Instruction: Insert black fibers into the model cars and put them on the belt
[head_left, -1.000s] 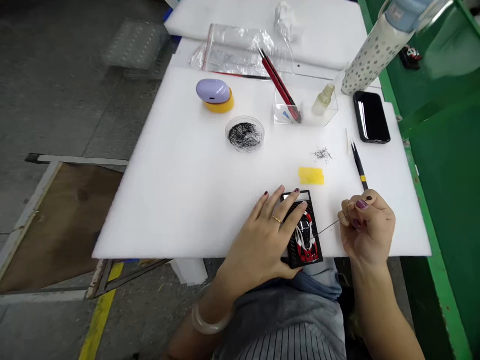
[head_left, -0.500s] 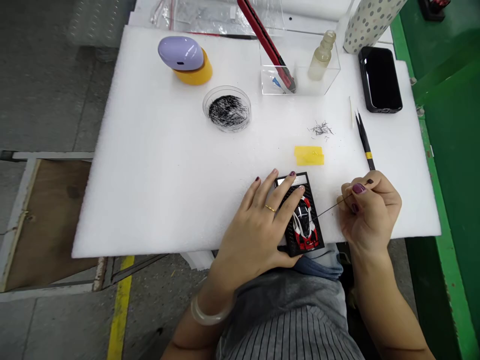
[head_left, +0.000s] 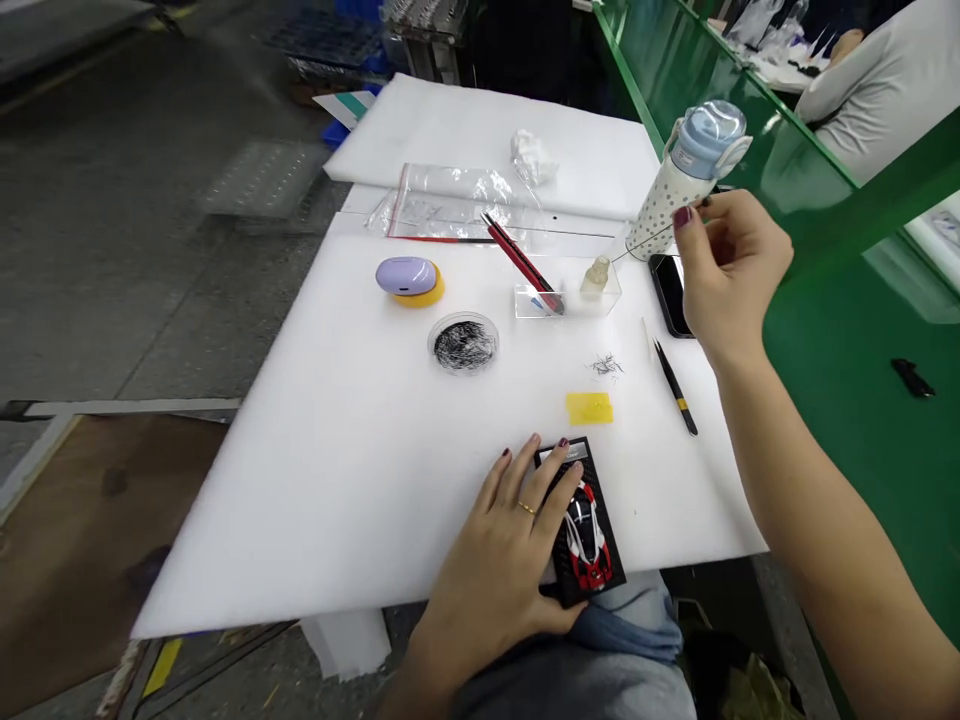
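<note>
White foam board [head_left: 360, 480] under your left hand [head_left: 499, 560]; its fingers lie slightly spread over the left side of a black base [head_left: 592, 478], thumb at the near edge. Red, white and black model car [head_left: 589, 540] sits on that base, just right of those fingers and below their tips. Your right hand [head_left: 731, 270] is raised, thumb and forefinger pinching a thin dark rod [head_left: 643, 243] that slants down and leftward from the pinch. Rod's far end is at the neck of a small bottle [head_left: 596, 278]; cannot tell whether they touch. Bottle stands in a clear box [head_left: 529, 308], left of your right fingertips, a red tool [head_left: 525, 265] slanting up out of the same box. Beyond your left fingertips: yellow tape [head_left: 589, 408] nearest, then loose black bristles [head_left: 605, 366]; farther off and leftward, a round dish [head_left: 469, 372] of black strands [head_left: 465, 345]. Below your right fingertips: phone [head_left: 670, 295], partly hidden by the hand, and nearer you, black tweezers [head_left: 675, 388].
</note>
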